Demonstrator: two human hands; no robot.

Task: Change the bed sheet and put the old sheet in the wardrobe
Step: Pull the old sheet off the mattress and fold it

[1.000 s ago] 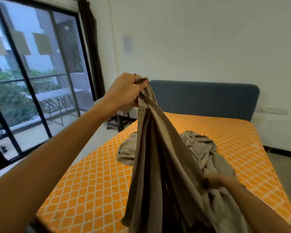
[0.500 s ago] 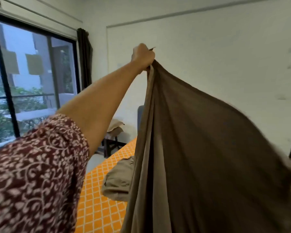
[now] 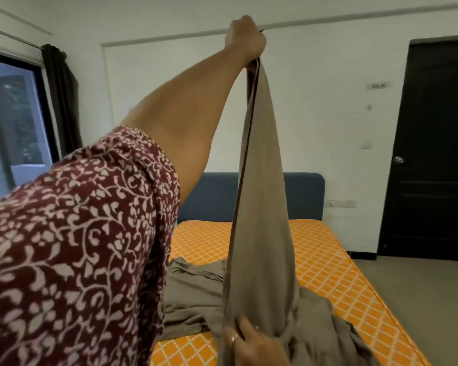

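Orange mattress (image 3: 328, 265) — both hands, left hand (image 3: 245, 39) and right hand (image 3: 251, 339), grip taupe sheet (image 3: 262, 207).

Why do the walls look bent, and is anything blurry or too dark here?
Head view: the wide lens bows the ceiling line and the door; soft, dim window light with no glare; the sleeve, close to the lens, looms huge; the right hand is slightly soft; the left hand and sheet are sharp.

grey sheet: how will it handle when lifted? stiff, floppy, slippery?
Likely floppy: the grey sheet hangs in a narrow drape from the raised left hand. Probably light, held high one-handed. It may bunch: folds pile on the mattress by the right hand.
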